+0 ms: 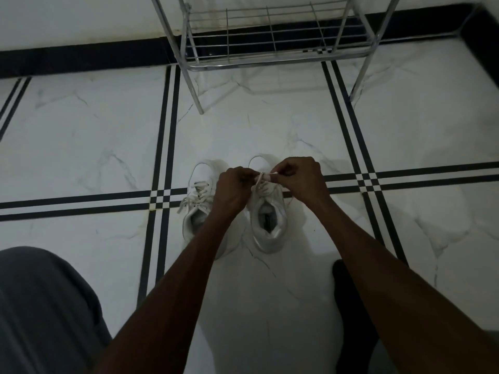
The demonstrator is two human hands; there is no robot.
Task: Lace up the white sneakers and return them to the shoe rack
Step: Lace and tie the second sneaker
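Two white sneakers stand side by side on the tiled floor, toes pointing away from me. The left sneaker has its lace threaded and tied, with loose loops hanging at its left side. Over the right sneaker both hands meet at the lace. My left hand pinches one end of the lace and my right hand pinches the other, just above the tongue. The toe of the right sneaker is partly hidden behind my hands.
A chrome wire shoe rack stands against the wall straight ahead, its lowest shelf bare. My grey-clad knee fills the bottom left and a dark sock rests on the floor at the lower right. Black stripes cross the white marble floor.
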